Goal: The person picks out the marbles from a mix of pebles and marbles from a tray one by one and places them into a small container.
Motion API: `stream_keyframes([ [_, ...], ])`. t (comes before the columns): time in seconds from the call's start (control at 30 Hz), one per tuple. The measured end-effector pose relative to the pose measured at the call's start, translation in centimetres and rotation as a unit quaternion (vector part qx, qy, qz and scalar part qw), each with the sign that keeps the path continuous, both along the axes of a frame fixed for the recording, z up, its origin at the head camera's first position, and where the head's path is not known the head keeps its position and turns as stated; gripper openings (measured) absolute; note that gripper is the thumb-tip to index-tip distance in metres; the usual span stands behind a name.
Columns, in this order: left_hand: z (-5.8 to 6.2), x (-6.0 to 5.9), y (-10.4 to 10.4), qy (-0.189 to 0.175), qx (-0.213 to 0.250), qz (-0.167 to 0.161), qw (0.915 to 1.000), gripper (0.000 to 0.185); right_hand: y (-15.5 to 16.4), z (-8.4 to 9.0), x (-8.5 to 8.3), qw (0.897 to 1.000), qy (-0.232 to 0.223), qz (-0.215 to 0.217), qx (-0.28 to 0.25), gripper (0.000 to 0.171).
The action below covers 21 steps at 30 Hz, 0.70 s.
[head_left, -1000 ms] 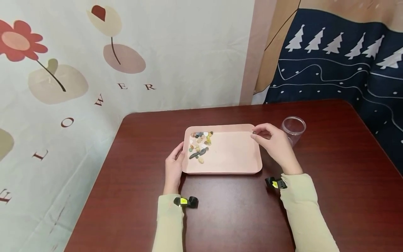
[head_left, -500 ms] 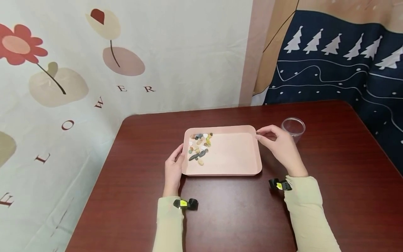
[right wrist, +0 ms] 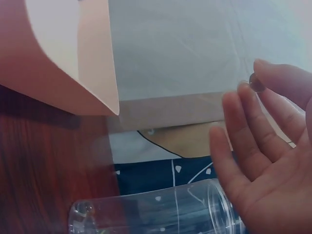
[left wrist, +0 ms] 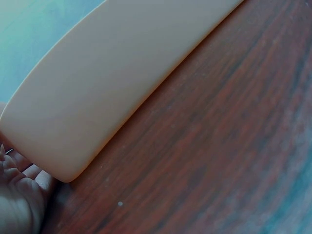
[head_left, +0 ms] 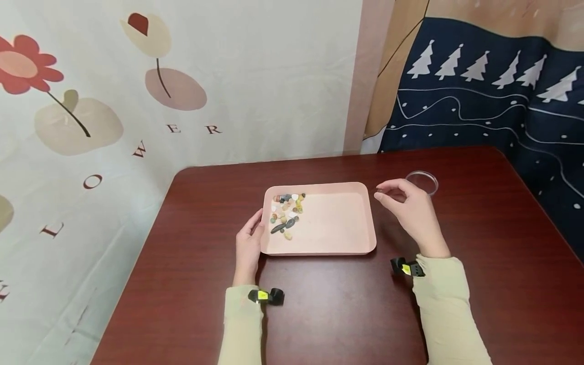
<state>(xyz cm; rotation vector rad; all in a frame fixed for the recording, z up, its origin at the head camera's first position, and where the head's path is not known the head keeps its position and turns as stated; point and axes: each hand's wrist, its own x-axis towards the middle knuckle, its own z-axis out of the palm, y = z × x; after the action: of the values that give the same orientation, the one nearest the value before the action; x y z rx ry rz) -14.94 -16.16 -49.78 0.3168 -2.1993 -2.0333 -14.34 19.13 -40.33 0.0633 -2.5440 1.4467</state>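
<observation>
A shallow pink tray (head_left: 335,218) lies on the table, with small mixed pebbles (head_left: 283,220) gathered along its left side. My left hand (head_left: 248,249) grips the tray's left edge; in the left wrist view its fingers are partly hidden behind the tray's wall. Just off the tray's right end, my right hand (head_left: 410,212) is raised. Between its thumb and index finger it pinches a small dark, glossy pebble (right wrist: 256,83), while the other fingers are spread apart. Beyond that hand stands a clear cup (right wrist: 146,214), mostly covered by the hand in the head view.
The dark red wooden table (head_left: 319,309) reaches back to a pale curtain (head_left: 274,91) with flower prints. A navy cloth (head_left: 479,111) with white trees hangs at the back right. Each wrist wears a black strap with a camera.
My right hand has moved right, from over the tray's far right corner to beside the tray near the cup, still pinching the pebble. My left hand keeps its hold on the tray.
</observation>
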Motion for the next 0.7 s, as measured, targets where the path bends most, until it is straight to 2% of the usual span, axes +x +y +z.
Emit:
stream_keyframes([
  [0.27, -0.4, -0.1, -0.2, 0.008, 0.021, -0.008, 0.9997, 0.032, 0.4, 0.0, 0.1, 1.000, 0.010, -0.021, -0.007, 0.031],
  [0.7, -0.5, -0.2, -0.2, 0.015, 0.018, -0.008, 0.9997, 0.032, 1.5, 0.6, 0.5, 0.998, 0.006, -0.059, 0.000, 0.033],
])
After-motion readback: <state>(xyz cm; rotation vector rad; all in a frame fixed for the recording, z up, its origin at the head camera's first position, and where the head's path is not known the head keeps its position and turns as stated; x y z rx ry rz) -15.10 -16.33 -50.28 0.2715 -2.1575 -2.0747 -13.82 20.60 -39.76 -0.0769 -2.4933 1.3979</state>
